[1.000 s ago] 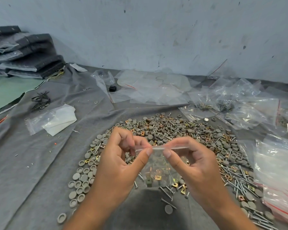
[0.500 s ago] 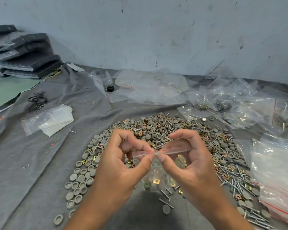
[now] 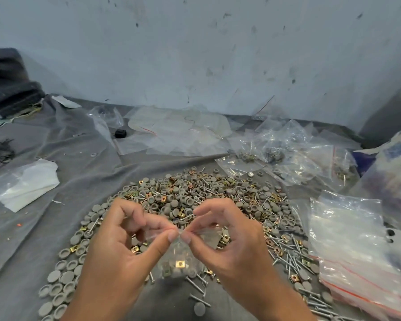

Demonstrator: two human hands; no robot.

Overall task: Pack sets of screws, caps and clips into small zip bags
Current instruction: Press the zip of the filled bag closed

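**Zip bag pinched shut above the hardware pile**

A small zip bag (image 3: 180,258), already loaded with a brass clip and other pieces, is held just above the near edge of the pile of screws, caps and clips (image 3: 195,200). Its top strip is pinched between thumb and fingers of the left hand (image 3: 120,249) and right hand (image 3: 229,246), fingertips meeting at the middle, apparently so the seal can be pressed closed. Filled bags (image 3: 294,156) are heaped beyond the pile.
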